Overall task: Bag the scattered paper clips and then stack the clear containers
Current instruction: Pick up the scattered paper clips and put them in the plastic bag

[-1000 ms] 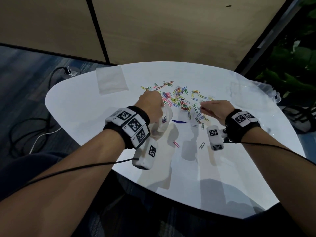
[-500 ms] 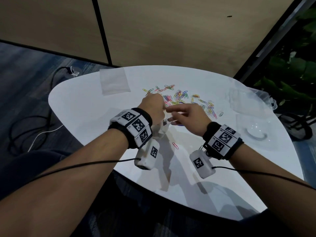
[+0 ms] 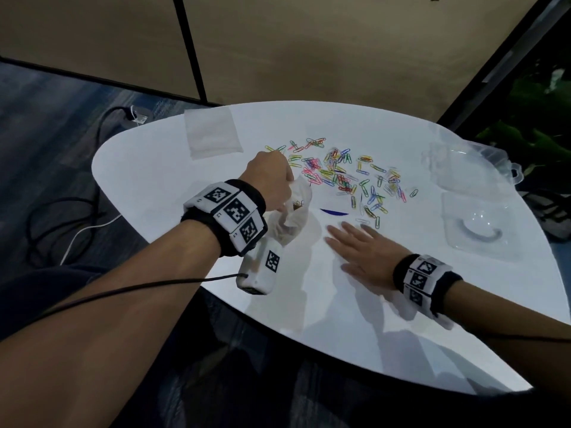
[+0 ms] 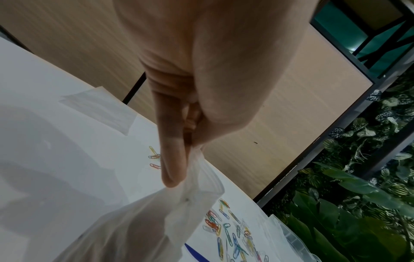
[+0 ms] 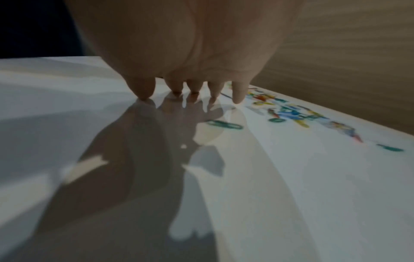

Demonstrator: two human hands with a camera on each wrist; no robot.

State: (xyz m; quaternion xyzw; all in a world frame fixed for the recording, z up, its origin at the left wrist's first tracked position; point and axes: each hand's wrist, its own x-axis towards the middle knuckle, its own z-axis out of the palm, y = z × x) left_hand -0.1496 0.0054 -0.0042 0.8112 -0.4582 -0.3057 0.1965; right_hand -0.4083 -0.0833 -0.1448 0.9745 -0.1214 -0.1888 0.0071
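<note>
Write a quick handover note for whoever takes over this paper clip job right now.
Left hand pinches the plastic bag by its rim, above the table. Right hand lies flat and open on the table, holding nothing.
Paper clips are mostly loose, scattered beyond both hands. A spare bag lies at the far left. Clear containers sit apart on the right.
Done: a few clips seem bagged.
Left: bag the rest, then stack the containers.

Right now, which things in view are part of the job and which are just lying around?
Job:
paper clips
plastic bag, held by left hand
clear containers
right hand, flat on table

Lying about:
flat spare bag
floor cables
plant
</note>
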